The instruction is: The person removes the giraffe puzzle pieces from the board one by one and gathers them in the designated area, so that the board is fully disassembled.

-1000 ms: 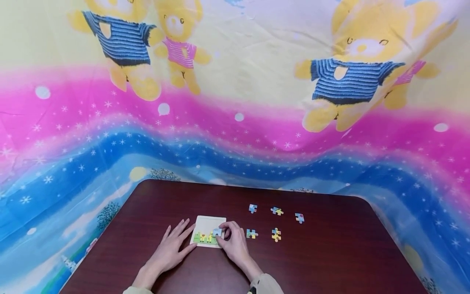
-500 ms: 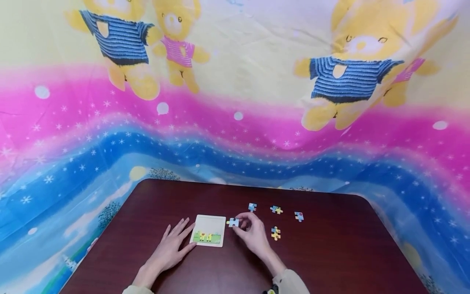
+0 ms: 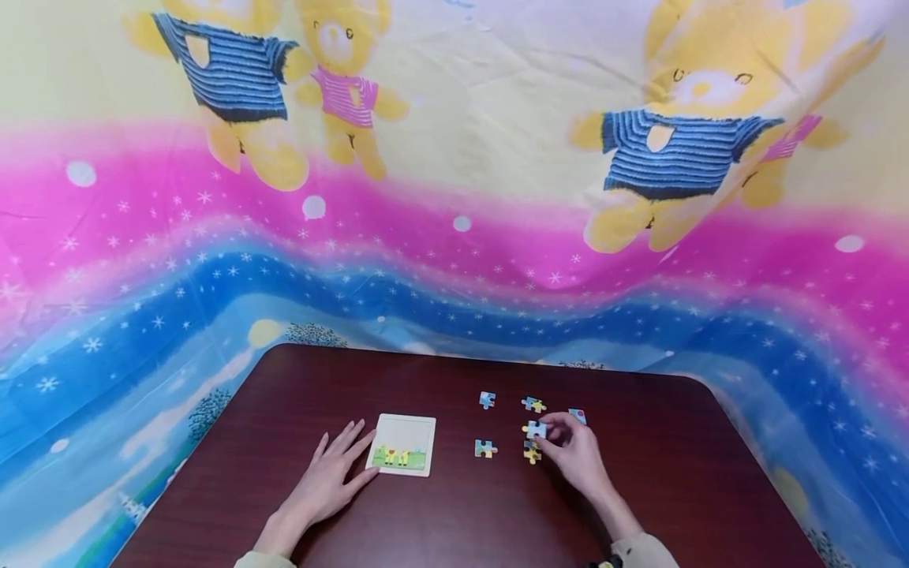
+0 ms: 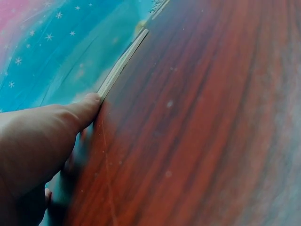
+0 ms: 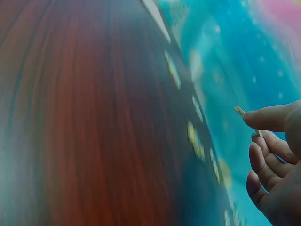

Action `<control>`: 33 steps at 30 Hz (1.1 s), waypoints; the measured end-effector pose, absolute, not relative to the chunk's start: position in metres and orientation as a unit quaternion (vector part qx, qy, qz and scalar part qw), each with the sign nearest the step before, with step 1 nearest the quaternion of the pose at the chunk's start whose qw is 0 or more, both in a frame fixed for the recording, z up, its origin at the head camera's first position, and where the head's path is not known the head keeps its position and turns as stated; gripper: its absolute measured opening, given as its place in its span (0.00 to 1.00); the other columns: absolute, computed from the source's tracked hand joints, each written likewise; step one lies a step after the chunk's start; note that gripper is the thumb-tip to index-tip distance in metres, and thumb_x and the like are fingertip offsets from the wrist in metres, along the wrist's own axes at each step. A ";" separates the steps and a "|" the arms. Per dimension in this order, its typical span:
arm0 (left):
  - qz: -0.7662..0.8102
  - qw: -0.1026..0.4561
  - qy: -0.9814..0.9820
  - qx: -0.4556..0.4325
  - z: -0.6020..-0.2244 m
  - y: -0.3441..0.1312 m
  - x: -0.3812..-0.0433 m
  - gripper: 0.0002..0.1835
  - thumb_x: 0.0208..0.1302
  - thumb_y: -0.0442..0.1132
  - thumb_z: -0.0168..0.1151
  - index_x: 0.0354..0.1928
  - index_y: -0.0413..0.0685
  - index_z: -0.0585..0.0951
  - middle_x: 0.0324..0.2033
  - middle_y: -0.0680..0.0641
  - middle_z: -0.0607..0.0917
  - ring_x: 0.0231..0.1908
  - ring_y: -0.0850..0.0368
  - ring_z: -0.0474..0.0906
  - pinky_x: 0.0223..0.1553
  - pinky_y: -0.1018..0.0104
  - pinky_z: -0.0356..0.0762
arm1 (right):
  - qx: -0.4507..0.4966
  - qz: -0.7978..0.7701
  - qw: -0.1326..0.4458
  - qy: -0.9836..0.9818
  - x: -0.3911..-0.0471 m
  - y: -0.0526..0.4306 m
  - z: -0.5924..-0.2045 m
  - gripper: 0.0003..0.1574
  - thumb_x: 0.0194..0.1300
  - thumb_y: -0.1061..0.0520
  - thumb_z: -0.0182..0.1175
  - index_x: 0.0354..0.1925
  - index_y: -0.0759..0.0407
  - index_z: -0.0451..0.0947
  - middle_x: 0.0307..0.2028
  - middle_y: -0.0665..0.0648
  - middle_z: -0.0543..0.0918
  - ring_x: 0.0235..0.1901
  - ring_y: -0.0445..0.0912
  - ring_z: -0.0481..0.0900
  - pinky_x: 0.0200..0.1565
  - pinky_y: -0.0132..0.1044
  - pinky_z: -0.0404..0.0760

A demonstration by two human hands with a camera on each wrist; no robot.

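My left hand (image 3: 327, 477) lies with fingers spread on the table, its thumb and fingertip at the left edge of a small white-framed puzzle board (image 3: 405, 426). A green strip with yellow shapes fills the board's bottom. In the left wrist view the thumb (image 4: 84, 110) touches the board's edge. Between thumb and fingers, my right hand (image 3: 578, 454) pinches a pale blue jigsaw piece (image 3: 536, 429) with a yellow tab. In the head view it overlaps a yellow-and-blue jigsaw piece (image 3: 532, 454). The right wrist view shows the held piece edge-on, raised above the table.
More loose jigsaw pieces lie on the dark wooden table (image 3: 426, 521): a blue one (image 3: 487, 400), a yellow one (image 3: 534, 404), a green-and-blue one (image 3: 485, 449) and one with a red dot (image 3: 578, 414), partly behind my right hand. A bear-printed cloth (image 3: 454, 260) hangs behind.
My right hand has carried the pale blue jigsaw piece off the board and rightward, over the loose pieces. The left hand has stayed at the board's left edge.
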State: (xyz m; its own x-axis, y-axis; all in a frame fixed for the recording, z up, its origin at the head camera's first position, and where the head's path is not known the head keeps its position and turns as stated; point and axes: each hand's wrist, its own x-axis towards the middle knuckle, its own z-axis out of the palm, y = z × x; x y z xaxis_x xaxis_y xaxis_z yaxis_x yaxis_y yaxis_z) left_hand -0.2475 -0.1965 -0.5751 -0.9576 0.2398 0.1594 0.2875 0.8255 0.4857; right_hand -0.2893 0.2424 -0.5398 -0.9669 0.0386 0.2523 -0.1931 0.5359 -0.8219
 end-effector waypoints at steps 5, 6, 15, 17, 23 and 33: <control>-0.268 0.071 -0.950 -0.148 -0.578 -0.197 -0.246 0.36 0.76 0.56 0.69 0.79 0.48 0.76 0.81 0.35 0.72 0.82 0.30 0.64 0.79 0.20 0.54 | 0.017 0.433 0.089 -0.897 -0.284 0.280 -0.547 0.17 0.63 0.67 0.79 0.49 0.64 0.87 0.36 0.57 0.86 0.34 0.37 0.77 0.35 0.30 0.75; -0.268 0.074 -0.949 -0.148 -0.579 -0.197 -0.246 0.36 0.75 0.55 0.69 0.79 0.48 0.76 0.81 0.35 0.72 0.82 0.30 0.65 0.78 0.20 0.54 | 0.012 0.425 0.078 -0.902 -0.283 0.286 -0.549 0.17 0.63 0.67 0.78 0.50 0.64 0.87 0.37 0.57 0.86 0.35 0.38 0.77 0.36 0.30 0.75; -0.253 0.052 -0.957 -0.136 -0.576 -0.197 -0.247 0.36 0.78 0.57 0.67 0.81 0.51 0.75 0.82 0.38 0.70 0.84 0.34 0.63 0.81 0.22 0.52 | 0.003 0.398 0.026 -0.917 -0.275 0.318 -0.555 0.19 0.63 0.65 0.80 0.51 0.63 0.86 0.40 0.56 0.87 0.38 0.40 0.78 0.40 0.31 0.78; -0.251 0.050 -0.957 -0.137 -0.576 -0.197 -0.248 0.36 0.78 0.58 0.66 0.81 0.51 0.75 0.83 0.38 0.70 0.84 0.35 0.62 0.81 0.22 0.52 | 0.002 0.391 0.024 -0.920 -0.274 0.321 -0.555 0.19 0.62 0.64 0.80 0.51 0.63 0.86 0.41 0.55 0.87 0.39 0.40 0.79 0.41 0.31 0.78; -0.249 0.037 -0.959 -0.132 -0.577 -0.197 -0.248 0.37 0.78 0.59 0.65 0.82 0.51 0.74 0.83 0.38 0.69 0.85 0.36 0.61 0.82 0.22 0.50 | -0.001 0.376 0.027 -0.926 -0.272 0.330 -0.557 0.19 0.61 0.64 0.81 0.49 0.60 0.87 0.40 0.55 0.88 0.38 0.39 0.79 0.43 0.31 0.79; -0.251 0.040 -0.958 -0.133 -0.575 -0.198 -0.247 0.37 0.78 0.58 0.66 0.82 0.51 0.74 0.83 0.38 0.69 0.85 0.35 0.61 0.82 0.23 0.50 | 0.010 0.374 0.018 -0.927 -0.275 0.327 -0.552 0.27 0.62 0.62 0.81 0.57 0.63 0.85 0.45 0.56 0.87 0.41 0.42 0.78 0.43 0.33 0.79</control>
State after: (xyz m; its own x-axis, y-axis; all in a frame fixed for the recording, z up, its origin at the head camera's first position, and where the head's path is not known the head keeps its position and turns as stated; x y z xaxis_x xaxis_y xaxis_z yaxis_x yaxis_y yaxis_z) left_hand -0.2471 -0.1976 -0.5750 -0.9614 0.2347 0.1434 0.2749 0.8390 0.4695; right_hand -0.2746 0.3272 -0.5520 -0.9992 -0.0063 0.0404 -0.0326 0.7202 -0.6930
